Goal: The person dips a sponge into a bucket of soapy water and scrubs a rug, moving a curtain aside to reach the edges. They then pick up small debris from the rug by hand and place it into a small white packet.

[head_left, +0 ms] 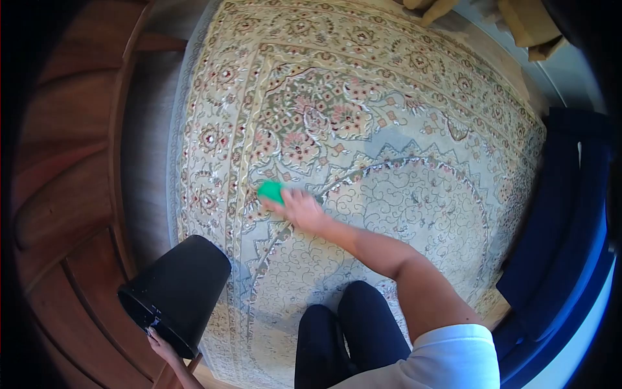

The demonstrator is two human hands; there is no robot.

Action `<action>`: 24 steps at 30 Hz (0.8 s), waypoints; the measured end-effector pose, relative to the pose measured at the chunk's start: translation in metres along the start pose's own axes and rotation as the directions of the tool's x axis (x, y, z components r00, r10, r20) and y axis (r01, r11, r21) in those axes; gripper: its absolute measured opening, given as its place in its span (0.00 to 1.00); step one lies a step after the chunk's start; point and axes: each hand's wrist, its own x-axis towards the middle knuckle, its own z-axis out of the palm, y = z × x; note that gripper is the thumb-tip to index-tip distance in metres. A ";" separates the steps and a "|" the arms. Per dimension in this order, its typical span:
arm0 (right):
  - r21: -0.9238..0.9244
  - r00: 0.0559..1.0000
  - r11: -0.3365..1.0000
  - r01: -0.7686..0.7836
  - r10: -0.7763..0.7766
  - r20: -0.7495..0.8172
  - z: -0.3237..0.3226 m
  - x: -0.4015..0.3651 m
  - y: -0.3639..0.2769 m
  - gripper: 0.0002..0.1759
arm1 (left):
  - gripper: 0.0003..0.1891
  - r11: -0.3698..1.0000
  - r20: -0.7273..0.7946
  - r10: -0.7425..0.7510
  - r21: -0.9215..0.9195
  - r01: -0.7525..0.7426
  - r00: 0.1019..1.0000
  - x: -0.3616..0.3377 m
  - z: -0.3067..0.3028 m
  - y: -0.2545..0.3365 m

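Note:
My right hand is stretched out over the patterned rug, closed around a small bright green object. Motion blur hides what kind of thing it is; it looks like a small rounded block, at or just above the pile. At the lower left, my left hand grips the rim of a black bin. The bin is tilted, its mouth facing the lower left, and a light mark or scrap shows at the rim by my fingers. The inside of the bin is mostly out of sight.
Brown wooden furniture runs along the left side, beside a strip of dark floor. Dark blue seating stands at the right. Tan furniture legs reach in at the top right. My knees are on the rug.

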 end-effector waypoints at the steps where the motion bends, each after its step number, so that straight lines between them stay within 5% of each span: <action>1: 0.096 0.990 0.986 0.134 -0.138 0.037 0.002 -0.026 -0.005 0.29 | 0.23 1.000 -0.002 -0.012 -0.005 0.012 1.000 -0.001 0.000 -0.002; 4: 0.256 0.956 0.948 0.191 -0.239 0.171 -0.029 -0.058 0.065 0.28 | 0.22 0.995 0.002 -0.047 -0.092 0.047 0.999 0.002 0.006 -0.009; 5: 0.231 0.842 0.927 -0.297 0.139 0.522 -0.069 -0.030 0.091 0.28 | 0.22 0.991 -0.010 -0.043 -0.126 0.041 0.999 0.001 0.006 -0.008; 6: -0.255 0.988 0.967 -0.024 0.062 0.142 -0.066 -0.038 0.139 0.28 | 0.22 0.987 -0.023 -0.041 -0.158 0.036 0.999 0.001 0.006 -0.010; 7: 0.179 0.920 0.905 -0.386 0.391 0.009 -0.032 -0.041 0.211 0.30 | 0.22 0.986 -0.019 -0.050 -0.159 0.046 0.999 0.001 0.006 -0.015; 8: -0.197 0.858 0.837 -0.510 0.477 -0.192 -0.090 0.002 0.202 0.29 | 0.22 0.988 -0.015 -0.034 -0.153 0.031 0.999 0.002 0.006 -0.022; 9: -0.102 0.779 0.801 -0.590 0.531 -0.333 -0.090 0.029 0.209 0.26 | 0.23 0.989 -0.012 -0.015 -0.149 0.013 1.000 0.005 0.005 -0.025; 11: -0.121 0.742 0.759 -0.640 0.569 -0.354 -0.063 0.077 0.178 0.28 | 0.23 0.990 -0.045 -0.019 -0.140 0.013 0.999 -0.002 0.009 -0.004; 13: 0.014 0.847 0.847 -0.532 0.532 -0.016 0.012 0.088 0.123 0.26 | 0.23 0.991 -0.081 -0.035 -0.135 0.024 0.996 -0.004 0.007 0.000; 14: -0.385 0.930 0.863 -0.328 0.222 -0.293 0.009 0.062 0.050 0.27 | 0.24 0.990 -0.041 -0.030 -0.138 0.024 0.999 -0.003 0.005 -0.003; 15: -0.086 0.974 0.976 -0.198 0.206 0.091 0.021 0.049 0.010 0.28 | 0.24 0.989 -0.004 -0.025 -0.146 0.024 1.000 -0.003 0.006 -0.006; 16: -0.210 0.991 0.978 -0.011 0.039 0.126 0.025 0.021 -0.024 0.33 | 0.24 0.988 -0.007 -0.031 -0.151 0.030 0.999 -0.001 0.006 -0.008; 20: 0.188 0.897 0.906 0.380 -0.411 0.166 0.005 -0.024 -0.010 0.34 | 0.26 0.980 0.024 -0.070 -0.187 0.073 0.997 -0.001 0.006 -0.012; 21: -0.074 0.915 0.912 0.404 -0.401 0.055 0.009 -0.014 0.022 0.33 | 0.26 0.977 0.018 -0.066 -0.201 0.068 0.998 -0.002 0.007 -0.011; 22: -0.241 0.948 0.942 0.232 -0.164 0.271 -0.014 0.003 0.051 0.33 | 0.26 0.978 0.018 -0.073 -0.194 0.075 0.997 -0.004 0.008 -0.004; 24: -0.266 0.983 0.947 -0.181 0.168 -0.069 -0.028 0.041 0.102 0.32 | 0.24 0.957 -0.001 -0.111 -0.271 0.107 0.994 -0.010 0.008 0.011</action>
